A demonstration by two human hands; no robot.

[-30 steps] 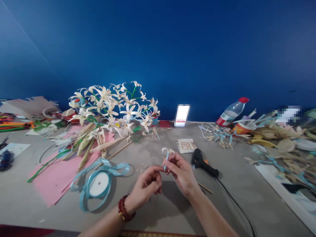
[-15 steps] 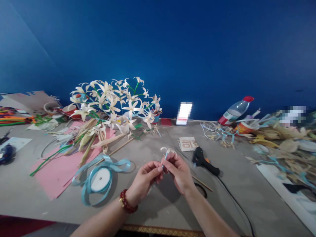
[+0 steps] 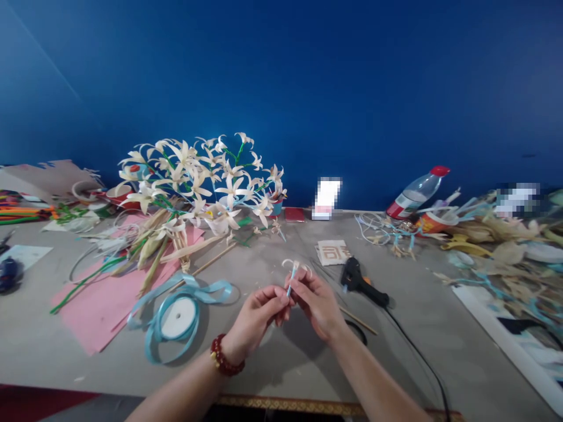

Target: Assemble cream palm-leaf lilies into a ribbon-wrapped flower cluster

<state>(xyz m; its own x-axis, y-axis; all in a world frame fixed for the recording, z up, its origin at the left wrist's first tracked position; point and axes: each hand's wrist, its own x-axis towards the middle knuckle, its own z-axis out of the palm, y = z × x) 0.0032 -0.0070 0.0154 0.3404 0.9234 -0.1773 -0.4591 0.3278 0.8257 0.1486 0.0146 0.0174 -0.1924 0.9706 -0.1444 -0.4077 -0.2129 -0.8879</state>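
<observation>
Between my two hands, low over the grey table, is a small white flower (image 3: 292, 276) with curled petals and a light-blue wrapped stem. My left hand (image 3: 269, 305) pinches the lower end of that stem; a dark red bead bracelet is round the wrist. Just below the petals, the thumb and fingers of my right hand (image 3: 314, 302) close on the stem. To the left of my hands lies a spool of light-blue ribbon (image 3: 178, 316) with loose loops about it. A black glue gun (image 3: 363, 284) rests to the right, its cord running toward the front edge.
Many white handmade flowers (image 3: 197, 181) stand at the back left, behind pink paper (image 3: 88, 316) and dried husks. A coaster-like square (image 3: 333, 252) and a thin stick (image 3: 360, 321) lie near my right hand. A tilted bottle (image 3: 416, 193) and piled husks (image 3: 523, 252) are at the right.
The view has shifted slightly. My right fingers have moved a little on the flower, and more of its blue stem shows; both hands keep their pinch.
</observation>
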